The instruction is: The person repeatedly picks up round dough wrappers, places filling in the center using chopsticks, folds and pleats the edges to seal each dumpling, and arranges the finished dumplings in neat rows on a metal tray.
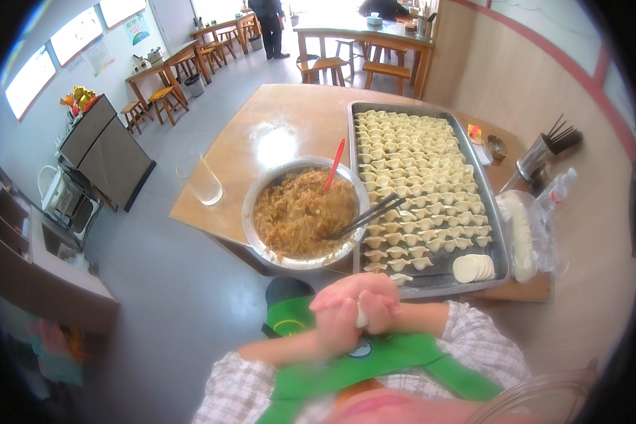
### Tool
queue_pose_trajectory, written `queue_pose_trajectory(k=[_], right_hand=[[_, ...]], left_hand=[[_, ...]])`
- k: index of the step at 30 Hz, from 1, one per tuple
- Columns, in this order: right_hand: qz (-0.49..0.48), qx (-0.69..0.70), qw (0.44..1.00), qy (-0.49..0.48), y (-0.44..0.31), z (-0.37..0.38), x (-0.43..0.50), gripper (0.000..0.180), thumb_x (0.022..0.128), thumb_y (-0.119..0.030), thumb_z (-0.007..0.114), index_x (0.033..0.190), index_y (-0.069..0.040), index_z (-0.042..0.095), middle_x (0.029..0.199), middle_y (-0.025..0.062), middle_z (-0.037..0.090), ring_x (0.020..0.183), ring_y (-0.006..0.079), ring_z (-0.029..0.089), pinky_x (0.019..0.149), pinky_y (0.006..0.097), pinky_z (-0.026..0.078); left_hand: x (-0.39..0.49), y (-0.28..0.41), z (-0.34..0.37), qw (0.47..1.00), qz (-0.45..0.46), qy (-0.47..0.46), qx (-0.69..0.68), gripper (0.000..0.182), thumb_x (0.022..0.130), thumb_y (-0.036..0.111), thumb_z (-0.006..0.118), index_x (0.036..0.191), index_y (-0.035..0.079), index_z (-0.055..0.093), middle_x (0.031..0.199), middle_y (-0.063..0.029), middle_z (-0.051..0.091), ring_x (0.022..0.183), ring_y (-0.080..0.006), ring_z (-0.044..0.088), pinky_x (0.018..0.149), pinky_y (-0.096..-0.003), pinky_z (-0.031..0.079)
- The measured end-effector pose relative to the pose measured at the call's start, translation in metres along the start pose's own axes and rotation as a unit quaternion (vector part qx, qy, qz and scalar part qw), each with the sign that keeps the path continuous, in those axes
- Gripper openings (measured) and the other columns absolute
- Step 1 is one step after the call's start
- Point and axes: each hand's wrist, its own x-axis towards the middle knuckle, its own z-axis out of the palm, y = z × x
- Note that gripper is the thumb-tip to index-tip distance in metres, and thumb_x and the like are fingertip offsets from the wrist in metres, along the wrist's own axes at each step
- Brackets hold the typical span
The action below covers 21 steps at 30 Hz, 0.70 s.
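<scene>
My left hand and my right hand are pressed together in front of the green apron, thumbs side by side. Between them they squeeze a dumpling; only a pale bit of dough shows, and the fingers cover the rest. Just beyond the hands lies a large metal tray with rows of folded dumplings. A small fanned stack of round wrappers rests in its near right corner. To the tray's left, a metal bowl holds minced filling, with a red-handled utensil and dark chopsticks stuck in it.
The wooden table carries a clear glass at left. Right of the tray are a plastic bag with a dough roll, a plastic bottle and a metal chopstick holder. A person stands far back.
</scene>
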Motion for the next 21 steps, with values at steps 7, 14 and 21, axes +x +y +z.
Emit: queue_pose_trajectory(k=[7, 14, 21], right_hand=[[-0.015, 0.072, 0.997, 0.015, 0.002, 0.006, -0.007, 0.020, 0.079, -0.001, 0.052, 0.098, -0.004, 0.056, 0.067, 0.0109, 0.064, 0.043, 0.0181, 0.058, 0.039, 0.0302, 0.052], [-0.104, 0.033, 0.994, 0.006, -0.006, 0.020, 0.011, 0.008, 0.077, -0.002, 0.053, 0.083, -0.007, 0.056, 0.070, 0.0144, 0.065, 0.044, 0.0187, 0.057, 0.038, 0.0297, 0.050], [-0.024, -0.015, 0.996, -0.086, -0.007, -0.014, 0.000, 0.006, 0.080, -0.003, 0.054, 0.083, -0.005, 0.049, 0.071, 0.0158, 0.066, 0.047, 0.0187, 0.062, 0.039, 0.0325, 0.052]], left_hand=[[-0.013, -0.004, 0.001, 0.878, -0.084, -0.056, -0.469, 0.028, 0.093, 0.013, 0.045, 0.100, 0.002, 0.069, 0.096, -0.0080, 0.071, 0.086, -0.0168, 0.066, 0.068, -0.0270, 0.051], [0.016, 0.006, -0.023, 0.786, -0.132, -0.122, -0.592, 0.032, 0.094, 0.019, 0.042, 0.101, 0.001, 0.068, 0.096, -0.0090, 0.071, 0.083, -0.0171, 0.065, 0.066, -0.0267, 0.050], [0.024, 0.011, -0.020, 0.716, -0.155, -0.126, -0.669, 0.037, 0.095, 0.025, 0.040, 0.103, 0.001, 0.066, 0.096, -0.0101, 0.070, 0.080, -0.0173, 0.063, 0.064, -0.0263, 0.048]])
